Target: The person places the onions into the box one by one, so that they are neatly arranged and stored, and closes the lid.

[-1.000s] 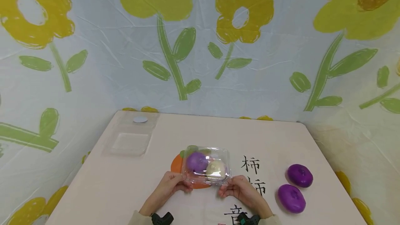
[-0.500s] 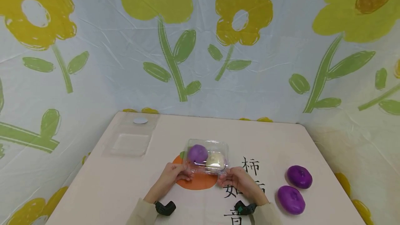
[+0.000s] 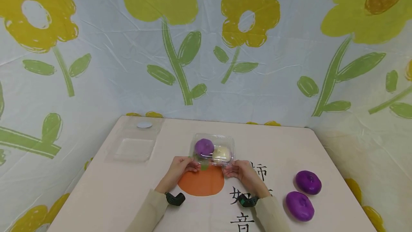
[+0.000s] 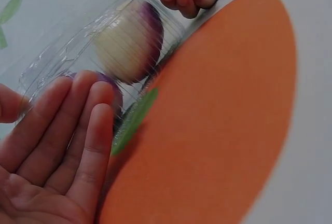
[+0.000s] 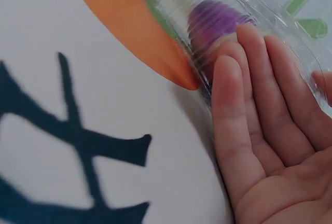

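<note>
A clear plastic clamshell box point(image 3: 220, 139) lies at the middle of the table, its lid down. Through the plastic show a purple onion-like vegetable point(image 3: 204, 147) on the left and a cream one with a purple side point(image 4: 129, 42) on the right. My left hand point(image 3: 178, 167) pinches the box's near left corner, thumb at the lid edge and fingers along the front wall. At the near right corner my right hand point(image 5: 270, 130) pinches it likewise, thumb point(image 5: 322, 85) on the far side of the rim. The fingers partly hide the box's front.
Another clear clamshell box point(image 3: 133, 149) stands with its lid raised back at the far left. Two purple onion-like vegetables point(image 3: 308, 182) point(image 3: 299, 206) lie at the right. An orange persimmon print point(image 3: 202, 183) and black characters point(image 3: 243, 221) mark the tablecloth. Flowered fabric point(image 3: 276, 81) walls off the table.
Both hands have moved the filled box away from me, up the table, uncovering more of the orange print. The open box and the two loose purple vegetables stay in place.
</note>
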Tool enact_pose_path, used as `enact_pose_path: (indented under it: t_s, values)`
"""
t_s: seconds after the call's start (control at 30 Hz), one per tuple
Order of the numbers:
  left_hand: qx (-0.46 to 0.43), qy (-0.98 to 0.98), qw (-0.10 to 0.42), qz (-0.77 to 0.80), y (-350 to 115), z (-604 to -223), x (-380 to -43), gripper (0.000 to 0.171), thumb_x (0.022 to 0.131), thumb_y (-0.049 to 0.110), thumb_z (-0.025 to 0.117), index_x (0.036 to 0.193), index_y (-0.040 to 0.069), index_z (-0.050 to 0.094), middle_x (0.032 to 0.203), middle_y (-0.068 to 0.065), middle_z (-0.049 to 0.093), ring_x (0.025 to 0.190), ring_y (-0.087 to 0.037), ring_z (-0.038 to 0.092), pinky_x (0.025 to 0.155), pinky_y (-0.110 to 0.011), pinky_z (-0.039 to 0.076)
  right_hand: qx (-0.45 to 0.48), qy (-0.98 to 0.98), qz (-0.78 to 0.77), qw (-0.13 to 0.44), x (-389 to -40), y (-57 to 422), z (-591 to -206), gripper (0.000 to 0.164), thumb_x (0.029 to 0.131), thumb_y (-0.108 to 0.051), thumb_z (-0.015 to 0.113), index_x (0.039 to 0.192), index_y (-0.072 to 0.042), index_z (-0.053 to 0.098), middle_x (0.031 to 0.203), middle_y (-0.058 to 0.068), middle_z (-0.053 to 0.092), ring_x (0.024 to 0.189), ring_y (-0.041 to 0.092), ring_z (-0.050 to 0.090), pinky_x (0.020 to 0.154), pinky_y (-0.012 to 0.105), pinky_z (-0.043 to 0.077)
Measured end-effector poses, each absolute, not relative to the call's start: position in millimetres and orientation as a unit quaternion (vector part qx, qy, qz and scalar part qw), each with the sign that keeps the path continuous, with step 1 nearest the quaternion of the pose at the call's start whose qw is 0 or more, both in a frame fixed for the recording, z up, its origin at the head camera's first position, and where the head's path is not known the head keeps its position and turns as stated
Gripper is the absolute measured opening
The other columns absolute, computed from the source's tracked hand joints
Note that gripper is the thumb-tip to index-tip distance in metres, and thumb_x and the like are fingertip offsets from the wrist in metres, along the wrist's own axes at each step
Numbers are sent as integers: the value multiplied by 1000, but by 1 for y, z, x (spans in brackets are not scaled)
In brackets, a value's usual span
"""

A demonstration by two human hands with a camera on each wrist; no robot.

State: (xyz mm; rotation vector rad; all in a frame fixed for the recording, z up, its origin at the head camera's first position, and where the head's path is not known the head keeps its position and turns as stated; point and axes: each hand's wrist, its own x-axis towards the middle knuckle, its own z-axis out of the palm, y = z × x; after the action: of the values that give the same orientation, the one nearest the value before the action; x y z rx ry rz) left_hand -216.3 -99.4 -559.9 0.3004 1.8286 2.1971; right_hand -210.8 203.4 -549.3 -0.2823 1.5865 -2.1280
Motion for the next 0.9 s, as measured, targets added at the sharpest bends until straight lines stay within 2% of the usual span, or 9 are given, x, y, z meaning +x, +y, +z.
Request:
enact_pose_path:
  t_s: [0.2,0.47,0.73,0.9]
  values:
    - [84,630,107,765,-94,-562,-236,34,104,9,46,97,-16,68,92,-23,72,85,-27,72,80,-36,59,-69,587,-784,191,-228,196,-550,36,103,-4,35,101,19,63,93,17,73,88,25,71,85,38,58]
    - [93,636,67,763,-88,-560,-259,34,105,5,42,97,-16,69,97,-27,71,90,-35,71,81,-37,59,-15,604,-788,116,-251,183,-549,36,102,-7,39,98,21,61,87,18,71,79,24,70,77,36,60]
    - [73,620,60,779,-85,-562,-280,33,105,9,44,101,-13,68,100,-23,72,91,-31,72,83,-37,59,1,609,-791,66,-269,174,-550,37,104,-9,40,102,21,60,89,18,71,79,22,69,76,33,59]
    - [49,612,63,787,-82,-561,-286,35,106,15,46,108,-14,67,104,-22,72,91,-26,72,83,-35,59,10,577,-814,62,-277,173,-552,38,107,-13,42,107,21,59,90,17,71,83,21,70,80,33,59]
